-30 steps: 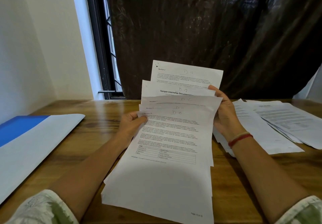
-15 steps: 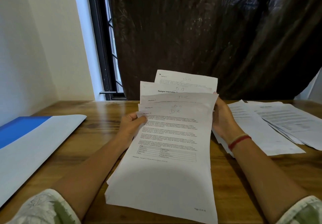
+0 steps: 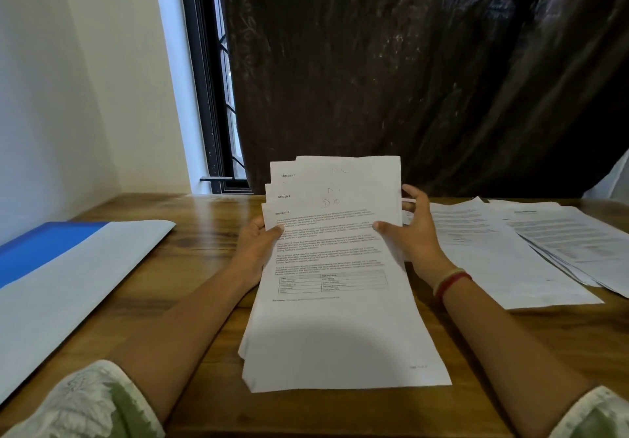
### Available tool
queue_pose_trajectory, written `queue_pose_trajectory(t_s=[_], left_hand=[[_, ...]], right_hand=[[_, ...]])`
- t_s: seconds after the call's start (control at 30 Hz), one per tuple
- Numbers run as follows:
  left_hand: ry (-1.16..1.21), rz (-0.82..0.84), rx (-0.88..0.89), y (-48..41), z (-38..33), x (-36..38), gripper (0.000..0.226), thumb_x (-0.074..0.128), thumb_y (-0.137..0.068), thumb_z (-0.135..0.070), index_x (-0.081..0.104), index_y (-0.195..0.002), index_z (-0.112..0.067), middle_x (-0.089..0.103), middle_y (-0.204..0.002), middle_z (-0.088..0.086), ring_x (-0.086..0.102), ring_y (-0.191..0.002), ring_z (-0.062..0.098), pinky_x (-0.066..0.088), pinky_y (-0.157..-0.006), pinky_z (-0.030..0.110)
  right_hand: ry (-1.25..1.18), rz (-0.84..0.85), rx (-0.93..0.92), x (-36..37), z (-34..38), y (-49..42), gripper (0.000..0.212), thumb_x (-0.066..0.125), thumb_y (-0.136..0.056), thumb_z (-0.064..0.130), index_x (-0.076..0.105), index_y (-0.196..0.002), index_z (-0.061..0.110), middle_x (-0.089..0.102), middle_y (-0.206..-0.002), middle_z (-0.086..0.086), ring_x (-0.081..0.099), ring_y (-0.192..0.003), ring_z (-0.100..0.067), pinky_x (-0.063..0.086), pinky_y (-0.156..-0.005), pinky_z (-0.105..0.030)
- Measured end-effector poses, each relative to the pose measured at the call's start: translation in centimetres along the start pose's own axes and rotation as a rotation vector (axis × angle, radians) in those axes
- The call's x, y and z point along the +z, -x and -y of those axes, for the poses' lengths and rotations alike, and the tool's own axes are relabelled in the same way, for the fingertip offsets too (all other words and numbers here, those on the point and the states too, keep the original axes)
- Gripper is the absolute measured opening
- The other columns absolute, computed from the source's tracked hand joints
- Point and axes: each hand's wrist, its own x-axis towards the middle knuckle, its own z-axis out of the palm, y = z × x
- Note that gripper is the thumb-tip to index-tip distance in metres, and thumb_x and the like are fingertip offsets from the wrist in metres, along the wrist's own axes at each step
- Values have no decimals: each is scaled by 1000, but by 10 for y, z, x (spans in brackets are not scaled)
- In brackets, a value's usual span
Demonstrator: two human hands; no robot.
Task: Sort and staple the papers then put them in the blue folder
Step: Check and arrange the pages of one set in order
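Fanned sheets point(image 3: 335, 267) squared — both hands (thumbs atop) gripping.

Bare forearms, sleeves ended near the elbows. Left sleeve point(image 3: 92, 403) was off-white fabric with a raised floral-looking texture and olive-green patches. Right sleeve point(image 3: 592, 413) matched: same off-white cloth, green patch at the cuff edge. Right wrist wore two bands side by side: a red bangle point(image 3: 454, 282) and a pale cream one just above it toward the right hand point(image 3: 413, 233). Left hand point(image 3: 255, 243) and its wrist carried nothing. No rings visible on either.
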Motion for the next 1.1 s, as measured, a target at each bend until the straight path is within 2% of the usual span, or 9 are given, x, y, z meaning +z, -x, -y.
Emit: queue_pose_trajectory(t_s=[0.2, 0.3, 0.43, 0.53, 0.6, 0.77, 0.83, 0.93, 1.1], left_hand=[[-212, -27, 135, 0, 3, 6, 29, 48, -98, -1, 51, -127, -2, 67, -111, 7, 69, -90, 16, 55, -59, 18], [-225, -14, 165, 0, 5, 6, 33, 46, -99, -3, 43, -132, -7, 63, -120, 8, 66, -101, 19, 56, -65, 19], [-284, 4, 222, 0, 6, 5, 48, 48, -98, -1, 26, -135, -21, 61, -118, -3, 62, -104, 12, 56, -68, 20], [-365, -1, 298, 0, 4, 5, 59, 53, -94, 2, 22, -133, -31, 57, -121, -9, 60, -107, 10, 57, -70, 19], [-398, -16, 324, 0, 5, 5, 57, 55, -93, 3, 25, -131, -27, 55, -120, -15, 61, -103, 5, 56, -70, 18], [-392, -21, 285, -5, 11, 3, 38, 55, -94, -1, 36, -119, -23, 59, -121, -3, 62, -99, 9, 58, -76, 29], [-395, -26, 275, -6, 11, 4, 39, 56, -94, -2, 38, -119, -25, 58, -122, -3, 60, -104, 10, 57, -80, 31], [-383, -36, 283, -8, 12, 3, 46, 58, -92, 0, 38, -125, -25, 58, -122, -3, 58, -109, 13, 56, -85, 34], [-371, -32, 278, -9, 12, 2, 54, 59, -91, 1, 34, -130, -27, 58, -118, -5, 59, -107, 11, 57, -82, 34]], right_hand=[[190, 10, -172, 4, -1, -1, 53, 72, -86, 16, 37, -119, 38, 43, -127, 13, 43, -113, -11, 45, -105, -43], [251, 48, -165, 2, 0, -5, 62, 73, -85, 22, 38, -135, 34, 43, -144, 3, 44, -124, -18, 43, -106, -46], [260, 44, -93, 1, 2, -7, 68, 73, -85, 18, 36, -141, 28, 45, -141, 3, 45, -120, -17, 44, -102, -40], [175, -33, -51, -1, 2, -9, 52, 73, -84, 11, 44, -124, 29, 49, -121, 6, 48, -108, -15, 48, -85, -23], [116, -93, -26, -4, 3, -10, 45, 73, -84, 12, 44, -114, 29, 50, -111, 9, 49, -99, -13, 43, -73, -16], [116, -141, -27, -7, -4, -12, 14, 72, -86, 23, 59, -87, 21, 56, -87, 15, 54, -82, -8, 45, -69, -20], [107, -144, -32, -6, -7, -13, 11, 69, -89, 27, 62, -85, 20, 62, -89, 11, 58, -83, -9, 49, -73, -24], [115, -175, -36, -5, -8, -13, 18, 64, -92, 29, 68, -100, 13, 67, -106, 0, 59, -95, -16, 52, -89, -33], [28, -196, -127, -1, -1, -9, 14, 64, -92, 19, 68, -104, 12, 60, -109, 4, 57, -94, -7, 48, -83, -18]])
